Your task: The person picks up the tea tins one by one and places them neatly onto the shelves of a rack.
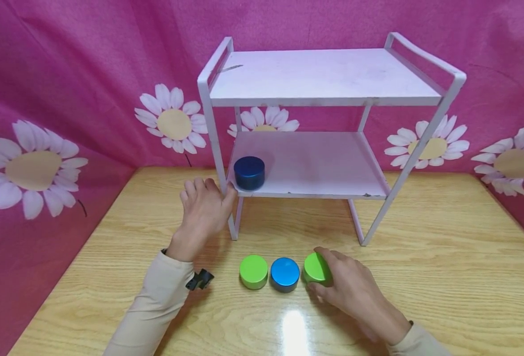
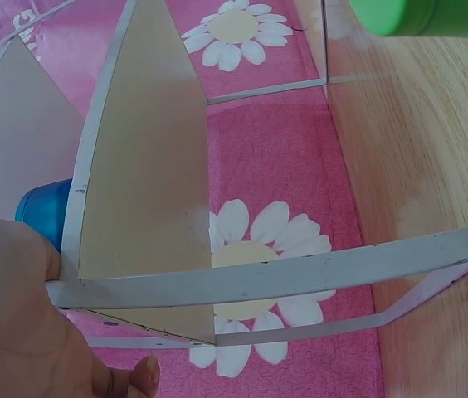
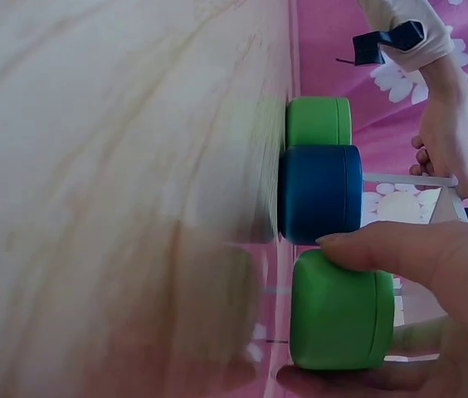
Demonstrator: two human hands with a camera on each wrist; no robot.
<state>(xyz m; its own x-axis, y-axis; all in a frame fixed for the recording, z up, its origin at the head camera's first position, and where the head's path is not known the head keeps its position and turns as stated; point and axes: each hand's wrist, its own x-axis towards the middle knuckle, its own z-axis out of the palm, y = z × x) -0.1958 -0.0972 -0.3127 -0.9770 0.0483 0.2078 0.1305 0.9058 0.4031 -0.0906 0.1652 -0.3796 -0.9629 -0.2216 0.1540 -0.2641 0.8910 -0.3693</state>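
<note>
My left hand (image 1: 204,205) holds the left front post of the white two-tier shelf (image 1: 324,74), its thumb hooked at the lower tier's corner and its other fingers on the post's outer side. Just inside that corner, a dark blue round lidded container (image 1: 249,173) stands on the lower tier. My right hand (image 1: 355,284) grips a green round lidded container (image 1: 316,268) on the table, thumb on one side and fingers on the other. Left of it in the head view stand a blue container (image 1: 285,274) and another green container (image 1: 254,271), in one row.
Wooden table (image 1: 457,277) lies beneath everything. The shelf's slanted right front leg (image 1: 404,173) comes down behind my right hand. Pink cloth (image 1: 110,44) with white flowers hangs behind and at both sides. A small black clip (image 1: 200,280) sits at my left cuff.
</note>
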